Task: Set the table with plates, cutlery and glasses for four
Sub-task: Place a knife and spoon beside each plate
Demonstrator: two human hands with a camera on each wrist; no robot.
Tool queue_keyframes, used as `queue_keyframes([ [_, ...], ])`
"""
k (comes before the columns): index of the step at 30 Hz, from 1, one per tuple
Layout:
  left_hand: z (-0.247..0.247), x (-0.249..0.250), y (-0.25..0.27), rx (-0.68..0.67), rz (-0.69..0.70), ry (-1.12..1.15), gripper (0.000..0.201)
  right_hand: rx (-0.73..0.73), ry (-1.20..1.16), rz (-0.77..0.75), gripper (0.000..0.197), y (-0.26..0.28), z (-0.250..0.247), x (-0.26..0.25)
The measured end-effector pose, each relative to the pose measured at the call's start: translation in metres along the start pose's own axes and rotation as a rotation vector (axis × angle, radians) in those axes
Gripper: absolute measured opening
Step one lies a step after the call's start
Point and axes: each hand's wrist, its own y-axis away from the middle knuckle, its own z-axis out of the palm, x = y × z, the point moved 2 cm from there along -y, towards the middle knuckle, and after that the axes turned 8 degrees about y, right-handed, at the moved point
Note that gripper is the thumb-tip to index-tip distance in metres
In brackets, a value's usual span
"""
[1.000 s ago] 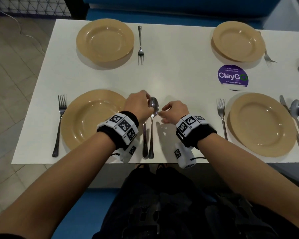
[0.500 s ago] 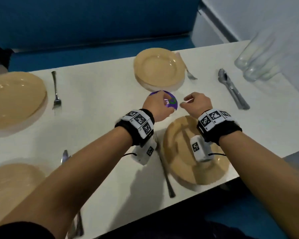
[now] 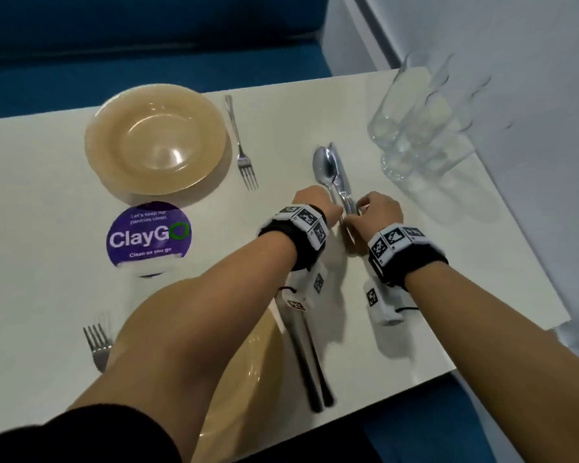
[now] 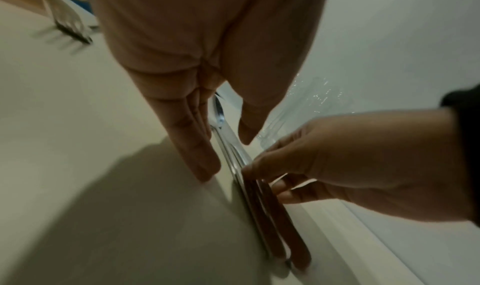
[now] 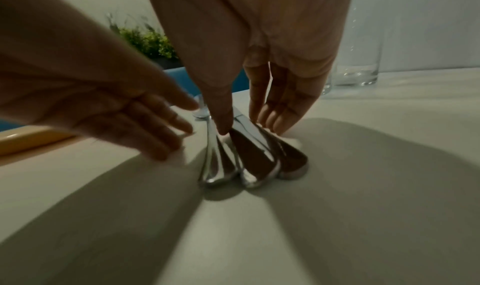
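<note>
Fork (image 3: 242, 147) right of plate (image 3: 156, 140), glasses (image 3: 415, 128) right of spoon (image 3: 325, 167)

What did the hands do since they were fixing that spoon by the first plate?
Both hands left that spoon and moved right, to the spare cutlery bundle by the glasses. The right hand now pinches the handles; the left hand rests its fingers beside them. The far plate, its fork and the purple sticker stayed put.
</note>
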Motion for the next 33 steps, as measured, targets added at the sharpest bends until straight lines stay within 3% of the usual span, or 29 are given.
queue_keyframes([
  [9,0.006,0.011,-0.022,0.099,-0.067,-0.015,0.032,-0.076,0.025,-0.036,0.017,-0.020,-0.004,0.003],
  [15,0.002,0.017,-0.014,0.043,-0.096,-0.058,0.036,-0.161,-0.043,0.045,0.020,-0.026,-0.009,0.014],
  [17,0.000,0.012,-0.014,-0.004,-0.092,0.014,0.033,-0.154,-0.056,0.052,0.017,-0.024,-0.011,0.015],
  [20,-0.007,0.001,-0.007,-0.064,-0.059,0.305,0.026,-0.114,-0.191,0.042,0.010,-0.017,-0.014,0.006],
  [23,-0.031,-0.010,0.009,0.002,0.008,0.456,0.027,-0.102,-0.542,0.031,0.013,-0.002,-0.020,-0.021],
  [25,-0.051,-0.019,0.023,0.069,0.051,0.509,0.026,-0.132,-0.741,-0.010,0.005,0.014,-0.023,-0.051],
  [30,-0.113,-0.066,0.062,0.158,0.091,0.681,0.022,-0.224,-1.013,-0.113,0.007,0.059,-0.010,-0.139],
  [33,-0.161,-0.110,0.084,0.302,0.135,0.579,0.020,-0.311,-1.115,-0.143,0.011,0.095,0.013,-0.192],
])
